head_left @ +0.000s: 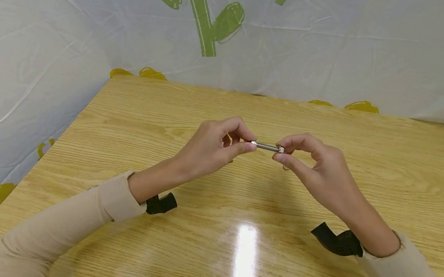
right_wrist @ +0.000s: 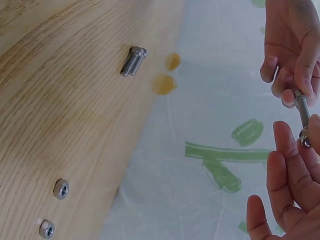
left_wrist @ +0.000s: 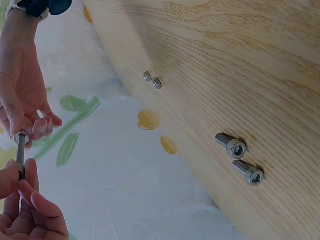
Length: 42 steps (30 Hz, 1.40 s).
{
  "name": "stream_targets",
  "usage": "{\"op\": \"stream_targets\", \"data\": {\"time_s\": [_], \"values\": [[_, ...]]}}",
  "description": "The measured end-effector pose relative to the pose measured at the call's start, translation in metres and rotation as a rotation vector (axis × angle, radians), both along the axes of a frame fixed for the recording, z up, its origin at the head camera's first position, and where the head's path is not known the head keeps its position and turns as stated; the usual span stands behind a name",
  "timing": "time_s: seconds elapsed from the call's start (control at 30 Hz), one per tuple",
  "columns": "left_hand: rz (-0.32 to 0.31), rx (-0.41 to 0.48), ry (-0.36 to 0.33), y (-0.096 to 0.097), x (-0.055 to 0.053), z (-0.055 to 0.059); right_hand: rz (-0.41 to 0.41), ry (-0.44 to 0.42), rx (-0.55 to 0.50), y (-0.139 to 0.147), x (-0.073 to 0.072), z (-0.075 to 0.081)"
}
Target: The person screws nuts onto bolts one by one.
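A metal bolt (head_left: 266,147) is held level above the table between both hands. My left hand (head_left: 213,149) pinches its head end between thumb and fingertips. At the opposite end sits a hex nut (head_left: 281,150), which the thumb and index finger of my right hand (head_left: 322,169) pinch. In the right wrist view the nut (right_wrist: 305,136) shows at the bolt's tip, between the right fingers and thumb. The left wrist view has the bolt shank (left_wrist: 20,152) bare between the two hands, its head mostly covered by the left fingers.
On the wooden table (head_left: 192,245) lie two socket-head bolts (left_wrist: 240,148) side by side, and two loose nuts (right_wrist: 61,189) apart from them. In the head view the hands mostly hide these. A patterned cloth (head_left: 300,42) hangs behind the table's far edge.
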State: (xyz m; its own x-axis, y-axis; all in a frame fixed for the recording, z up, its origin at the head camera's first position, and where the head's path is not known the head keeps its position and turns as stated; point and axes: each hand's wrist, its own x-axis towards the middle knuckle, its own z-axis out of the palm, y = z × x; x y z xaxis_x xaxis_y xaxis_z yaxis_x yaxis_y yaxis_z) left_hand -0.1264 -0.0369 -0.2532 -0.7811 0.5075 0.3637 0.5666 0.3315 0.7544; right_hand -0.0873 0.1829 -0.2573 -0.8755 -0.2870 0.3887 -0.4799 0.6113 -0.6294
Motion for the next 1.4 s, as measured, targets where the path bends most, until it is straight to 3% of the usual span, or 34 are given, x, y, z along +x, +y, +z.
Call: {"op": "stream_targets", "data": {"time_s": [0.27,0.6,0.83,1.03,1.17,1.4], "values": [[-0.006,0.011,-0.002,0.0008,0.0010,0.0004,0.014,-0.062,-0.021,0.0005,-0.0020,-0.0009],[-0.004,0.015,0.014,0.0027,0.0017,-0.0003,-0.072,-0.205,-0.017,-0.0031,-0.0043,0.0021],[0.002,0.016,0.010,0.0020,0.0012,-0.0010,0.010,-0.060,-0.003,0.0021,-0.0026,0.0013],[0.009,0.023,0.004,0.0015,0.0010,-0.0017,0.020,0.022,-0.019,0.0002,-0.0017,0.0017],[0.007,0.024,-0.003,0.0019,0.0007,-0.0020,0.003,0.048,-0.016,0.0006,-0.0017,0.0019],[0.002,0.026,-0.012,0.0018,-0.0002,-0.0026,-0.014,0.003,-0.003,0.0009,-0.0008,0.0033]]}}
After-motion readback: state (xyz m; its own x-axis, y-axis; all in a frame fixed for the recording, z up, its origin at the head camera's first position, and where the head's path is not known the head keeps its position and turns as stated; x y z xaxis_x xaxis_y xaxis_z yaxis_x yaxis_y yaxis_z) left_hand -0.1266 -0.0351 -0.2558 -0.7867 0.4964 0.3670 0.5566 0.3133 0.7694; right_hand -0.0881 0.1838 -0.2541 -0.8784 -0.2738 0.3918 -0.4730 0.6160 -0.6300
